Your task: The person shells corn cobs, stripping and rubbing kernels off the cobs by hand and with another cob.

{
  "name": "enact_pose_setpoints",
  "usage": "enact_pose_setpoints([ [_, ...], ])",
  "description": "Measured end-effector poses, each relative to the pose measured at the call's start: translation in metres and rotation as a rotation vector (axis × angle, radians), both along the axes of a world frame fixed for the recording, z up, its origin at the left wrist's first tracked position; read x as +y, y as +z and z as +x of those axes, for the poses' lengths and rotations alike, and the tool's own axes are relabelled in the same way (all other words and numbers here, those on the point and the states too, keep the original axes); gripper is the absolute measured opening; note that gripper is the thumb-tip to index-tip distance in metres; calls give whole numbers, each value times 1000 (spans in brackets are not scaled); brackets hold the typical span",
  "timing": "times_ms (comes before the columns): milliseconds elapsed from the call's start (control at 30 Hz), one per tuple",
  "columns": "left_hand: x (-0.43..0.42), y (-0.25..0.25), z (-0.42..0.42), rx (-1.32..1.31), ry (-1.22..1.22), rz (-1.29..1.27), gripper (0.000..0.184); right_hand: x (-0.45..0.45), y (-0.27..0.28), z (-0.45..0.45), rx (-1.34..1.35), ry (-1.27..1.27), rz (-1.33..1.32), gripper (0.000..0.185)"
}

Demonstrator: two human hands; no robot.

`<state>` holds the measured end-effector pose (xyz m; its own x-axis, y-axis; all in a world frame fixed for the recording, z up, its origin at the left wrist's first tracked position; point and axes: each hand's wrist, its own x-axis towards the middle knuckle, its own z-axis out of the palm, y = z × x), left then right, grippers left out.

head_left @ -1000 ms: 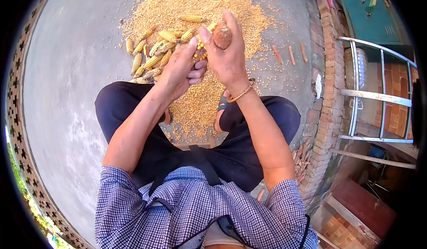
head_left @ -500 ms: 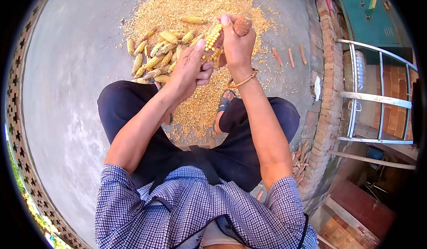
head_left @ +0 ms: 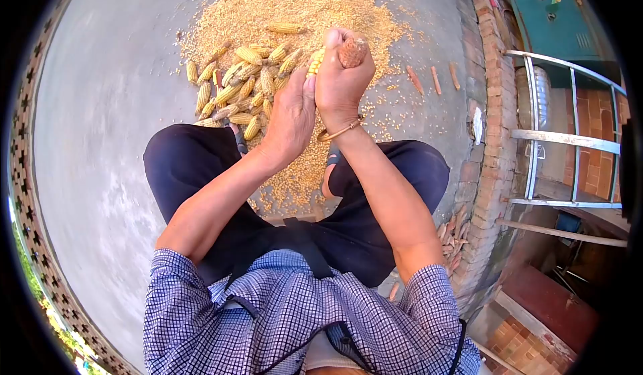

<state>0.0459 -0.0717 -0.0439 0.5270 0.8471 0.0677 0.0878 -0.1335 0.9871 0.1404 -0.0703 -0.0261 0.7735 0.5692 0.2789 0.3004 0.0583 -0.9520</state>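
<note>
My right hand [head_left: 343, 84] is closed around a bare reddish corn cob [head_left: 353, 52], whose rough end sticks out past the thumb. Pressed against it, my left hand [head_left: 293, 117] is closed on a partly shelled ear of corn [head_left: 316, 61]. Only a strip of its yellow kernels shows between the hands; the rest is hidden. Beyond my left hand lies a heap of unshelled corn ears [head_left: 244, 87]. Loose kernels [head_left: 295, 181] cover the ground below my hands, between my feet.
A wide spread of kernels [head_left: 268, 3] lies beyond the ears, with a single ear [head_left: 285, 28] on it. Several bare cobs [head_left: 436, 80] rest at the right. A brick edge [head_left: 496, 107], a metal railing [head_left: 566, 137] and a green cabinet [head_left: 546, 20] stand farther right.
My two hands have come closer together and shifted slightly left, with the right hand turned inward over the ear. Less of the ear's kernels shows now.
</note>
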Motion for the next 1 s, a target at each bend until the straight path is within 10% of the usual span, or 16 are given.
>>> enact_pose_setpoints([
  [133, 10, 29, -12, -213, -177, -577, 30, 1, 18, 11, 105, 70, 108, 22],
  [567, 22, 39, -18, -294, -319, -982, 44, -16, 31, 26, 657, 511, 68, 32],
  [767, 26, 23, -15, -251, -243, -807, 49, -18, 36, 19, 730, 472, 120, 37],
  [1000, 9, -4, 9, 183, -8, 226, 48, -11, 17, -4, 471, 98, 45, 29],
])
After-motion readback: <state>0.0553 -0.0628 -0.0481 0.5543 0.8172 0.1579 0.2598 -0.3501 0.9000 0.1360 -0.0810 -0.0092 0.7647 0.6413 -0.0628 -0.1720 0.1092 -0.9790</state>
